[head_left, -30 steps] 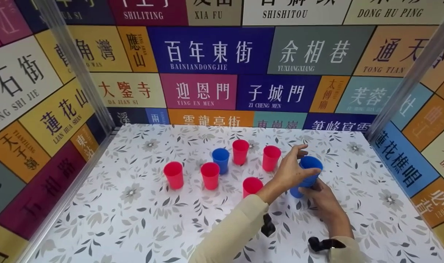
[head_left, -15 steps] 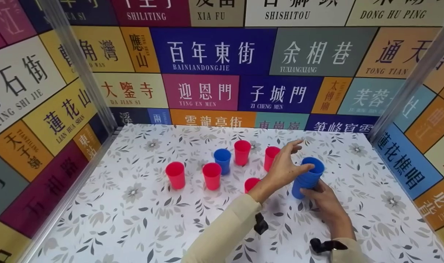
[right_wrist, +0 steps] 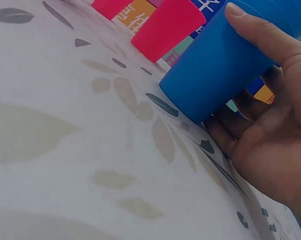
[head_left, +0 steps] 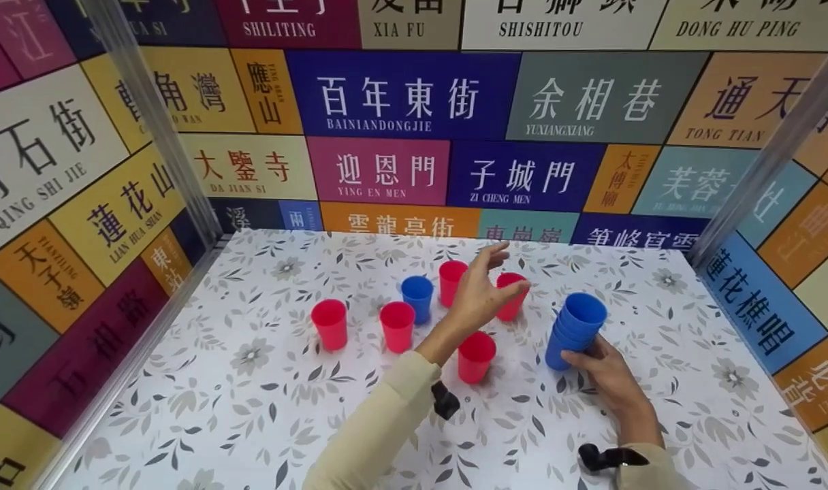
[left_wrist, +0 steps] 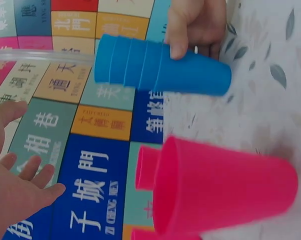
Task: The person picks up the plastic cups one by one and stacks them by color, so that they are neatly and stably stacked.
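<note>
On the right of the table, my right hand [head_left: 611, 378] holds a stack of several nested blue cups [head_left: 572, 333], thumb and fingers round the lower part. The stack stands with its mouth up; in the right wrist view, its base meets the tablecloth. My left hand [head_left: 479, 296] hovers with spread fingers and nothing in it, over the red cups. It partly hides a back red cup [head_left: 449, 280] and overlaps another red cup [head_left: 509, 309]. A nearer red cup [head_left: 477, 358] stands below it, seen large in the left wrist view.
A single blue cup [head_left: 417, 299] stands behind a red cup [head_left: 397, 328], with one more red cup [head_left: 329, 325] farther left. All stand upright on the leaf-patterned tablecloth [head_left: 250, 422]. Sign-covered walls [head_left: 400, 95] and clear corner posts enclose the table.
My left hand has let go of the top of the blue stack and moved left over the red cups. My right hand stays on the stack.
</note>
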Motion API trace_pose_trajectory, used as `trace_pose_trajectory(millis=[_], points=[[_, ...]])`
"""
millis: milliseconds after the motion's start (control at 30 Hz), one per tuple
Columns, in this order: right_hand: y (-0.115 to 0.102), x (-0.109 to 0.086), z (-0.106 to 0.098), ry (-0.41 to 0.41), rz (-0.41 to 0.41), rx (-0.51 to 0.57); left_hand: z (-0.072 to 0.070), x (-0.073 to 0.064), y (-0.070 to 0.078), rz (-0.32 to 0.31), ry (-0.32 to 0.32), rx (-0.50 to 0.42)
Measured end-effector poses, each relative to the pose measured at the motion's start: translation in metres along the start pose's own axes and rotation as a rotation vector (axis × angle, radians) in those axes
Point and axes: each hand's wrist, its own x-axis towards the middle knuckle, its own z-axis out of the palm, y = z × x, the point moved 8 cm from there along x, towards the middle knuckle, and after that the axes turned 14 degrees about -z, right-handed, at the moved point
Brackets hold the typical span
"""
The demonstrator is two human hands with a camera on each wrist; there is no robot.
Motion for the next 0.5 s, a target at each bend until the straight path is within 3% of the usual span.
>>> trace_pose_trajectory(millis=[233, 500], points=[[-0.001, -0.001, -0.001, 0.001, -0.003, 0.012, -0.042, 0.002, -0.020, 0.007, 0.067, -0.021], [0.001, -0.001, -0.001, -0.007, -0.018, 0.024, -0.086, -0.005, -0.031, 0.041, 0.131, -0.010]])
